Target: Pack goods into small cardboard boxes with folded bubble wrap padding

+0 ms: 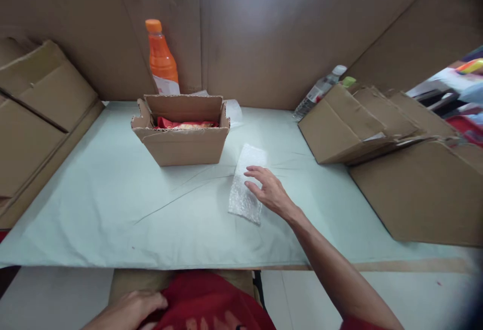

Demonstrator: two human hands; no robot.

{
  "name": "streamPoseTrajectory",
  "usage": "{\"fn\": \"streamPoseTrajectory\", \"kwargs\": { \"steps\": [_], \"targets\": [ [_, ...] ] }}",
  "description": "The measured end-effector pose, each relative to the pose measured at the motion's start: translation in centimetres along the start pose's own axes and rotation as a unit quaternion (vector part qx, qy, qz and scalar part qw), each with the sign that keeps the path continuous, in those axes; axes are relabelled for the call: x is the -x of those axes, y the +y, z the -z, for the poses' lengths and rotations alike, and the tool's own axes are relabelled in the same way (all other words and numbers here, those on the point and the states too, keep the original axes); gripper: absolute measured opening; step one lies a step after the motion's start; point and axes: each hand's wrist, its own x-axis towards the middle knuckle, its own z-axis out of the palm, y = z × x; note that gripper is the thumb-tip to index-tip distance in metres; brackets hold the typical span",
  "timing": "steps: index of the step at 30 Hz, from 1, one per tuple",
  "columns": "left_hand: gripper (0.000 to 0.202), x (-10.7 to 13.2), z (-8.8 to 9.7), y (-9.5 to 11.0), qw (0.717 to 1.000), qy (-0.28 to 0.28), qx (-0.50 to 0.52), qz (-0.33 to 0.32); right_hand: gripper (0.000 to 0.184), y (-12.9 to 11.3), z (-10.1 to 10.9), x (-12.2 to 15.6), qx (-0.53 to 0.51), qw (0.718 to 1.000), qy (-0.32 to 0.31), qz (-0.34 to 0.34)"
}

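My right hand [268, 190] rests on a sheet of clear bubble wrap [246, 181] lying flat on the pale green table cover [113, 204]; its fingers are stretched out and spread over the sheet. To the left, an open cardboard box [181, 136] stands on the table with a red packet [177, 124] inside. My left hand [130, 311] is low at the bottom edge, below the table front, lying on red cloth [211, 305] with fingers curled loosely; nothing shows in it.
An orange drink bottle [161, 61] stands behind the box. Flattened cardboard boxes [362, 124] are stacked at the right, with a clear water bottle [320, 91] behind them. More flat cardboard [33, 113] leans at the left. Cardboard walls surround the table.
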Motion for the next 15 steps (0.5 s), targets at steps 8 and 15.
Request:
{"fn": "streamPoseTrajectory", "kwargs": {
  "steps": [8, 15],
  "targets": [
    [0.070, -11.8, 17.9, 4.9, 0.894, 0.415, 0.167, 0.017, 0.047, -1.1, -1.7, -4.1, -0.083, 0.996, 0.027, -0.005],
    [0.048, -22.7, 17.9, 5.0, 0.833, 0.481, 0.269, -0.057, 0.065, -2.9, -4.4, -11.4, -0.199, 0.980, -0.008, -0.011]
  ]
}}
